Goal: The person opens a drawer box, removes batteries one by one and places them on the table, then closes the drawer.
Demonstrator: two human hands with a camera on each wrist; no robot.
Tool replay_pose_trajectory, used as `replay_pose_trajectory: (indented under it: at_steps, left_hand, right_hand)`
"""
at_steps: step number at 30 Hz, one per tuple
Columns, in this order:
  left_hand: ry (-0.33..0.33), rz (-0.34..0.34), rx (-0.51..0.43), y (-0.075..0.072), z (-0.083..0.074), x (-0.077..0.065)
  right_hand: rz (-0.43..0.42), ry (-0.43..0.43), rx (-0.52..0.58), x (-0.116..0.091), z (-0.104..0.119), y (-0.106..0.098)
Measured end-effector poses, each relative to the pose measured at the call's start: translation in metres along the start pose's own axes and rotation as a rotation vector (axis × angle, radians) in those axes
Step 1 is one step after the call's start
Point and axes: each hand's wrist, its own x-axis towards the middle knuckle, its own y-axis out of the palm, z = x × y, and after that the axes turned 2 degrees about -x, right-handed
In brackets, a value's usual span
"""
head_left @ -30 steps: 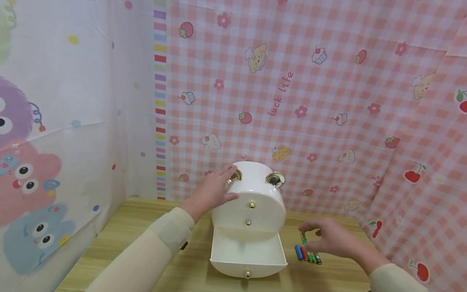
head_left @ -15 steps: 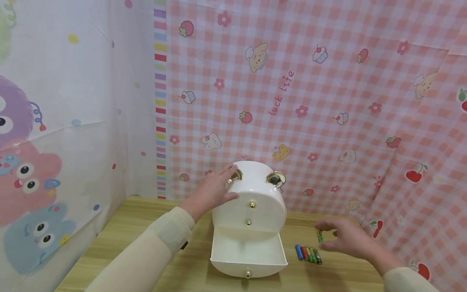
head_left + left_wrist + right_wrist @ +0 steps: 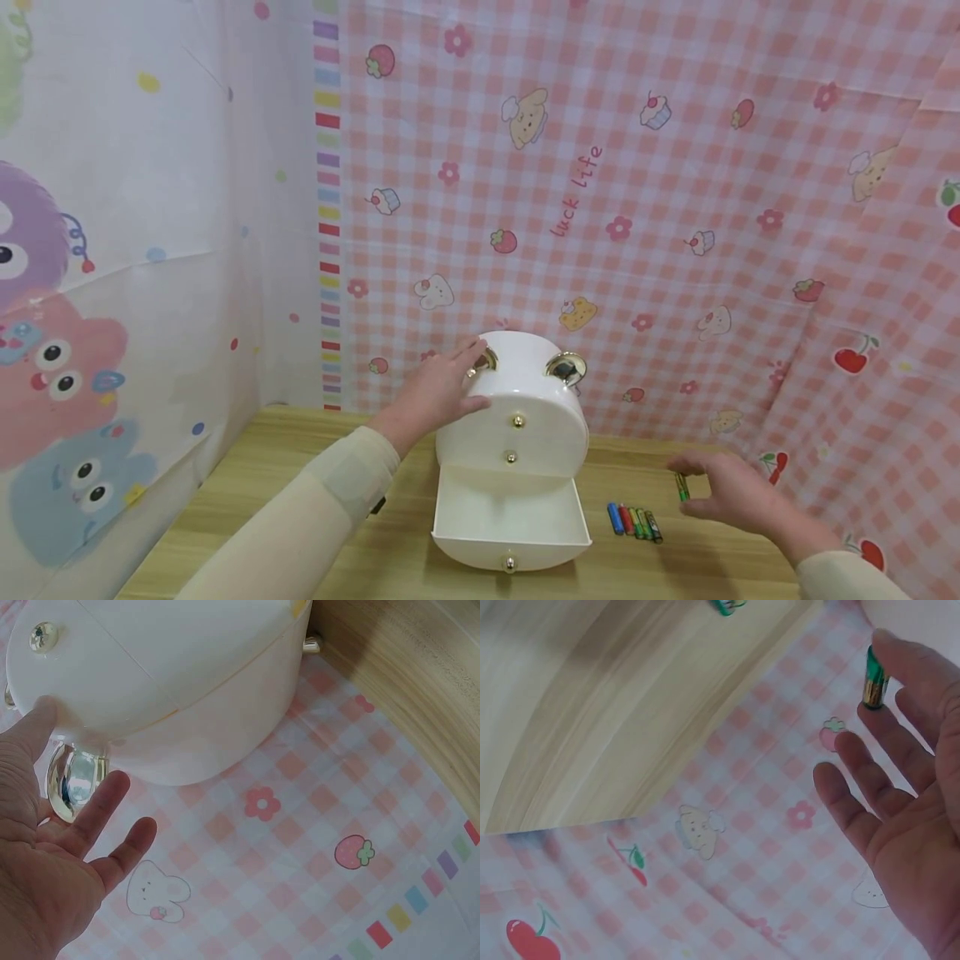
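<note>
A white rounded drawer box (image 3: 517, 375) with two gold ears stands upright on the table, its bottom drawer (image 3: 510, 552) pulled out and the inside bare. My left hand (image 3: 435, 390) rests at the box's left ear, with the thumb on the front face and the other fingers fairly straight; in the left wrist view the gold ear (image 3: 79, 780) shows beside them. My right hand (image 3: 735, 493) pinches a green battery (image 3: 874, 679) with a gold end between thumb and fingertip. To its left, several batteries (image 3: 634, 523), blue, red, green and dark, lie side by side.
Two gold knobs (image 3: 517, 422) sit on the box's upper front. A pink checked cloth (image 3: 645, 217) hangs behind and to the right of the wooden table (image 3: 255, 492); a white cartoon-print cloth (image 3: 180, 333) hangs at the left.
My right hand has moved to the right with the green battery, away from the row of batteries. My left hand and the box have stayed put.
</note>
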Motion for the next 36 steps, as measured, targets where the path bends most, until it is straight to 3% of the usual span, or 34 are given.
replay_pose_trajectory:
  at_steps: [8, 19, 36]
  left_hand:
    - [0.001, 0.005, -0.001, 0.002, 0.001, 0.000]
    - [0.012, -0.007, -0.005, 0.002, 0.001, 0.000]
    - [0.013, -0.008, -0.002, 0.001, 0.001, 0.000]
  right_hand:
    - [0.037, 0.071, -0.082, -0.005, -0.022, 0.005]
    - [0.052, 0.128, -0.111, -0.015, -0.052, 0.014]
    - [0.097, 0.146, -0.093, -0.017, -0.063, 0.033]
